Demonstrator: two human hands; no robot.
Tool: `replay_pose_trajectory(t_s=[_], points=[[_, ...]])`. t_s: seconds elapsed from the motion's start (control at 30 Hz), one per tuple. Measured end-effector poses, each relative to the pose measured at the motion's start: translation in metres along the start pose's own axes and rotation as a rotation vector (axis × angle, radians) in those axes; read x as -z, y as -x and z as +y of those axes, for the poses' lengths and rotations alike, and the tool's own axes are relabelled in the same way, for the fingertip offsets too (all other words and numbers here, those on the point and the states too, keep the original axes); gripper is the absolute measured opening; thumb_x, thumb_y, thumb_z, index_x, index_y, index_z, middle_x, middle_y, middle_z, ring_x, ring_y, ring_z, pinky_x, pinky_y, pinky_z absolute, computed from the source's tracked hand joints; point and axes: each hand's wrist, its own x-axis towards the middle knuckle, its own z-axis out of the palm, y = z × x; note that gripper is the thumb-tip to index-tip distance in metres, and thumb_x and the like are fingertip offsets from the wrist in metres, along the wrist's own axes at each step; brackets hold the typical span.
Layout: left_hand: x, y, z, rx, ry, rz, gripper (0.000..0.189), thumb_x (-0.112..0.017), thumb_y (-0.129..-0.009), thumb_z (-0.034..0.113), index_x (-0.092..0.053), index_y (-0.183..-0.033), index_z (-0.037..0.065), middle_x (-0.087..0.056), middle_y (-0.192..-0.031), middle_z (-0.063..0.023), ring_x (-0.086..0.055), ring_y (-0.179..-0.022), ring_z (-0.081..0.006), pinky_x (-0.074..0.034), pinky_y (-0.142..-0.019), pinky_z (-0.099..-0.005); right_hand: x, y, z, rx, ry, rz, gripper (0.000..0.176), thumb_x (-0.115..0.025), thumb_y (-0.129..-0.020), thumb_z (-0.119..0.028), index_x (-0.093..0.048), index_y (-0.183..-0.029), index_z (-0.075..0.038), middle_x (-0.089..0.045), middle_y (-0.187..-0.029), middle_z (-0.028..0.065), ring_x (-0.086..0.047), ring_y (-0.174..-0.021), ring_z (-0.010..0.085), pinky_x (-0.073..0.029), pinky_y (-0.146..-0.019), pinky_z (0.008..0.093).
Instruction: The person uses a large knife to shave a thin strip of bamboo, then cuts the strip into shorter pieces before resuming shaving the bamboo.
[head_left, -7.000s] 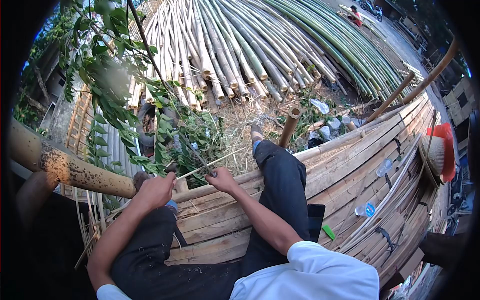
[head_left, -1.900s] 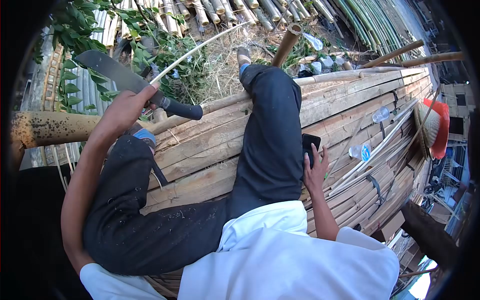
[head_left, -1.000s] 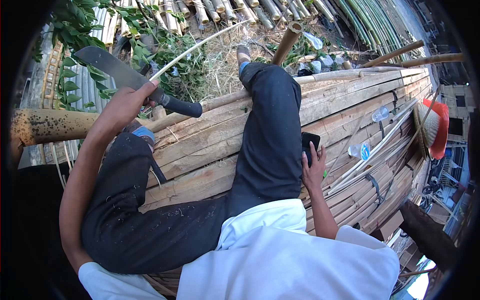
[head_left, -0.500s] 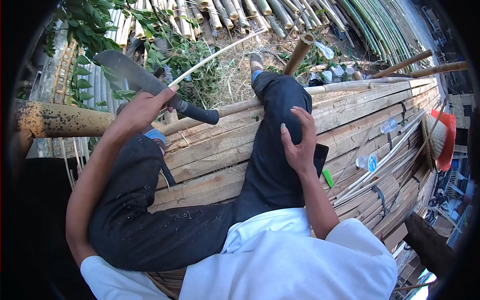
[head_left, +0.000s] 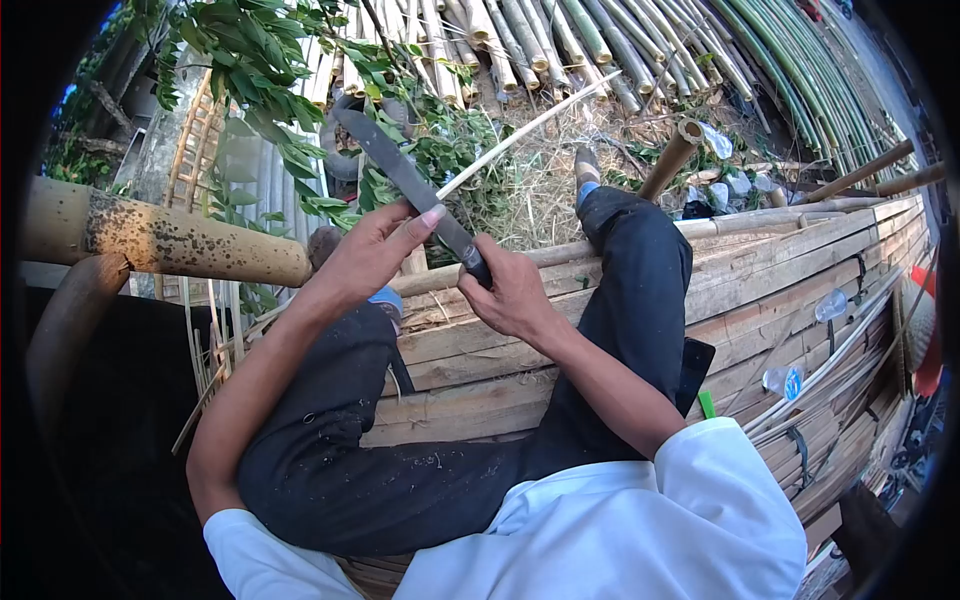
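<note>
Machete (head_left: 400, 178) is held over the lap, its blade slanted up and away to the left, toward the leaves (head_left: 260, 50). The dark handle is closed in the right hand (head_left: 512, 295), the fist tight around it. The left hand (head_left: 372, 255) is wrapped on the blade just above the handle, thumb pressed along the flat and fingers curled under. A thin pale strip (head_left: 520, 136) is seen running from beside that thumb up to the right, over dry grass; whether it is pinched by the left hand cannot be told. Both legs, in black trousers, are stretched across a stack of split bamboo (head_left: 790, 250). A thick spotted pole (head_left: 160, 240) lies at the left, near the left hand. Two plastic bottles (head_left: 830, 305) rest on the stack at the right, well apart from the hands. Round bamboo poles (head_left: 600, 40) are piled on the ground beyond.
</note>
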Motion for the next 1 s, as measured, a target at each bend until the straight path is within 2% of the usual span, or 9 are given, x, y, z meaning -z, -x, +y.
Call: replay_pose_trajectory(t_s=[0.13, 0.27, 0.37, 0.5, 0.57, 0.6, 0.67, 0.77, 1.0], points=[[0.006, -0.001, -0.011, 0.166, 0.128, 0.095, 0.031, -0.04, -0.102, 0.033, -0.048, -0.111, 0.004, -0.037, -0.067, 0.0049, -0.033, -0.057, -0.0042, -0.028, -0.048, -0.0223, 0.007, -0.001, 0.014, -0.167, -0.047, 0.024, 0.026, -0.062, -0.083, -0.025, -0.05, -0.08, -0.002, -0.055, -0.056, 0.017, -0.057, -0.055, 0.0387, -0.044, -0.053, 0.0455], [0.006, -0.007, -0.027, 0.159, 0.146, 0.006, 0.031, -0.039, -0.102, 0.033, -0.051, -0.105, 0.004, -0.037, -0.067, 0.0045, -0.033, -0.056, -0.0049, -0.03, -0.049, -0.0239, 0.008, -0.004, 0.018, -0.092, 0.047, -0.011, 0.031, -0.066, -0.085, -0.028, -0.054, -0.076, -0.002, -0.05, -0.054, 0.0165, -0.055, -0.05, 0.0348, -0.042, -0.051, 0.041], [0.002, -0.007, -0.029, 0.178, -0.082, -0.044, 0.032, -0.04, -0.101, 0.03, -0.055, -0.096, 0.002, -0.041, -0.066, 0.0004, -0.039, -0.058, -0.0085, -0.036, -0.053, -0.0274, 0.009, -0.004, 0.01, -0.09, 0.04, -0.05, 0.031, -0.065, -0.086, -0.03, -0.055, -0.075, -0.003, -0.051, -0.053, 0.0167, -0.055, -0.051, 0.0366, -0.043, -0.051, 0.0419], [-0.001, -0.009, -0.037, 0.034, -0.182, -0.054, 0.027, -0.039, -0.102, 0.024, -0.053, -0.094, 0.002, -0.033, -0.064, 0.0039, -0.033, -0.055, -0.0055, -0.029, -0.047, -0.0242, 0.009, -0.004, 0.009, -0.125, 0.081, -0.04, 0.032, -0.065, -0.085, -0.032, -0.057, -0.074, -0.003, -0.051, -0.052, 0.0168, -0.056, -0.053, 0.0379, -0.044, -0.052, 0.043], [-0.004, -0.004, -0.023, -0.023, -0.422, -0.006, 0.028, -0.041, -0.101, 0.022, -0.053, -0.095, -0.002, -0.047, -0.065, -0.0037, -0.048, -0.061, -0.0149, -0.038, -0.053, -0.0326, 0.014, -0.005, 0.008, -0.188, 0.146, -0.058, 0.031, -0.064, -0.084, -0.033, -0.061, -0.073, -0.004, -0.052, -0.053, 0.0176, -0.057, -0.055, 0.0384, -0.045, -0.054, 0.044], [-0.005, -0.004, -0.024, -0.023, -0.422, -0.006, 0.028, -0.041, -0.101, 0.022, -0.053, -0.095, -0.002, -0.047, -0.065, -0.0037, -0.048, -0.061, -0.0149, -0.038, -0.053, -0.0326, 0.013, -0.004, 0.009, -0.188, 0.146, -0.058, 0.031, -0.064, -0.084, -0.033, -0.061, -0.073, -0.004, -0.052, -0.053, 0.0176, -0.057, -0.055, 0.0384, -0.045, -0.054, 0.044], [-0.006, -0.006, -0.027, -0.167, -0.542, 0.033, 0.025, -0.042, -0.098, 0.02, -0.054, -0.101, -0.002, -0.061, -0.083, -0.0269, -0.058, -0.078, -0.0463, -0.041, -0.066, -0.0526, 0.012, -0.004, 0.013, -0.186, 0.168, -0.038, 0.03, -0.063, -0.084, -0.033, -0.064, -0.073, -0.005, -0.053, -0.054, 0.0183, -0.058, -0.056, 0.0387, -0.045, -0.055, 0.0444], [-0.011, -0.004, -0.017, -0.159, -0.573, 0.065, 0.023, -0.043, -0.097, 0.019, -0.054, -0.1, -0.001, -0.06, -0.078, -0.0281, -0.057, -0.076, -0.0476, -0.04, -0.067, -0.055, 0.016, -0.007, 0.011, -0.274, 0.142, -0.066, 0.026, -0.061, -0.081, -0.031, -0.064, -0.075, -0.005, -0.06, -0.063, 0.0214, -0.06, -0.064, 0.0419, -0.048, -0.062, 0.0498], [-0.008, -0.001, -0.014, -0.139, -0.659, 0.069, 0.021, -0.043, -0.097, 0.018, -0.052, -0.094, 0.0, -0.059, -0.074, -0.0268, -0.056, -0.072, -0.0474, -0.04, -0.064, -0.0556, 0.014, -0.011, 0.035, -0.252, 0.18, -0.089, 0.025, -0.059, -0.082, -0.029, -0.065, -0.077, -0.005, -0.06, -0.065, 0.022, -0.06, -0.067, 0.0425, -0.048, -0.064, 0.05]])
